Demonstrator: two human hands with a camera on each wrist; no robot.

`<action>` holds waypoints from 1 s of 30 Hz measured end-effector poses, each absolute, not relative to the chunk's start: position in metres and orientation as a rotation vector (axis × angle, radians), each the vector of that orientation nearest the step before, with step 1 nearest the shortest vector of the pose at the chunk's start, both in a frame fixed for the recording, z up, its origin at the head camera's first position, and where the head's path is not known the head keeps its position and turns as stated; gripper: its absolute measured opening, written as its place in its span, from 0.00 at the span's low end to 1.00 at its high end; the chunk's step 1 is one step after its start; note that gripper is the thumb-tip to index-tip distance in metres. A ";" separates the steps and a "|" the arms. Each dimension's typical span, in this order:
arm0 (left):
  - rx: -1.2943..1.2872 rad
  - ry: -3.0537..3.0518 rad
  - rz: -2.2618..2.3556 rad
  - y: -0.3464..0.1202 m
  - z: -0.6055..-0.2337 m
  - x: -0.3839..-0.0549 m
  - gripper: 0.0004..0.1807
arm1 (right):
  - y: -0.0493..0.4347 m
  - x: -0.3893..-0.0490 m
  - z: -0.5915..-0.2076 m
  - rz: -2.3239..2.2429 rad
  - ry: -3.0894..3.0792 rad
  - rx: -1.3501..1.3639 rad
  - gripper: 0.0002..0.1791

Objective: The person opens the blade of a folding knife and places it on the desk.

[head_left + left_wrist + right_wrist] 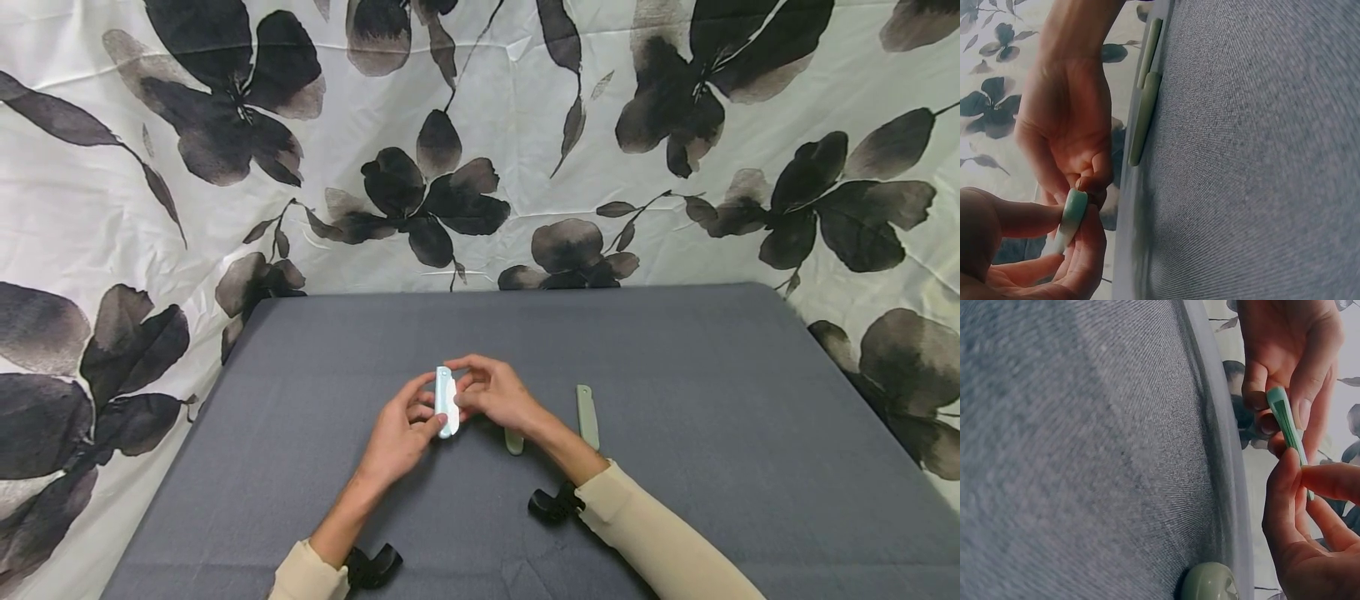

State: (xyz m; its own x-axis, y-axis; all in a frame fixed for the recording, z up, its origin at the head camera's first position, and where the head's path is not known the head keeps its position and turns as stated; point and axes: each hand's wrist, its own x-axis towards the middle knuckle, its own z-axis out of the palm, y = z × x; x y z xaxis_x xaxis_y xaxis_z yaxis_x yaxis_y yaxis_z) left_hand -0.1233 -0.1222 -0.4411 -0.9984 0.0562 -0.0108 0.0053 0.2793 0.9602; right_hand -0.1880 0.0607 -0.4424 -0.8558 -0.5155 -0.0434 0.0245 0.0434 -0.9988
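Note:
A pale blue folding knife is held up over the grey table, its handle upright in the head view and a white blade edge along its right side. My left hand grips the handle between thumb and fingers. From the other side, my right hand pinches the blade side with thumb and forefinger; the right wrist view shows these fingertips against it. A slot runs along the handle in that view. Part of the knife is hidden behind fingers.
Two pale green slim pieces lie on the table: one green piece right of the right forearm, another green piece partly hidden under the right wrist. A floral cloth hangs behind the table's far edge.

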 end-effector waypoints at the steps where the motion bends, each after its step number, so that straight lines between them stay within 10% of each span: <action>1: 0.055 2.476 1.860 -0.122 -0.441 -0.123 0.36 | 0.061 -0.189 -0.443 -1.863 1.934 -0.495 0.29; 30: -0.063 2.502 1.912 -0.117 -0.441 -0.133 0.35 | 0.074 -0.200 -0.441 -1.774 1.968 -0.553 0.30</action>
State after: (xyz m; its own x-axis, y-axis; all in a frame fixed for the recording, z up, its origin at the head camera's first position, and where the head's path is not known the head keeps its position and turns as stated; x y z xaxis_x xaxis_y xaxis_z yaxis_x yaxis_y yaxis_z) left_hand -0.1327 -0.1172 -0.4414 -0.9992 -0.0365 -0.0179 -0.0269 0.2622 0.9646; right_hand -0.1999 0.0742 -0.4412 -0.8272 -0.5595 -0.0509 -0.0072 0.1012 -0.9948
